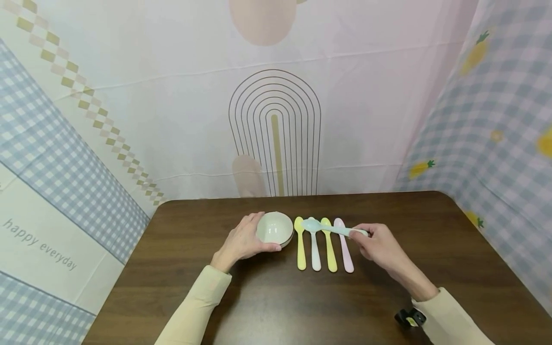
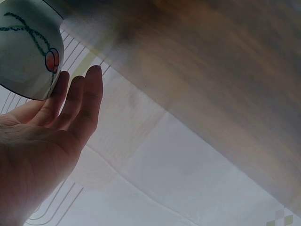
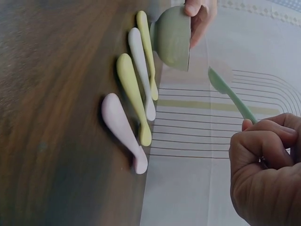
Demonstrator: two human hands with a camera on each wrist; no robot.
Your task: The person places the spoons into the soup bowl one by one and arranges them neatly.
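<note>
The left grip [image 1: 243,243] is holding a pale bowl [image 1: 275,227], its opening facing up. The right grip [image 1: 380,245] is pinching a light blue spoon [image 1: 335,229] near the handle's end; its head is pointing toward the left grip, overlapping the row in view. Between the grips, four spoons are lying side by side on the brown worktop [image 1: 267,311]. Order, left grip to right grip: yellow spoon [image 1: 301,251], white spoon [image 1: 316,251], second yellow spoon [image 1: 330,251], pink spoon [image 1: 346,254]. Handles are pointing toward the person. A black device [image 1: 410,317] is showing at the cuff behind the right grip. Beyond both grips, a white cloth [image 1: 185,129] is hanging.
</note>
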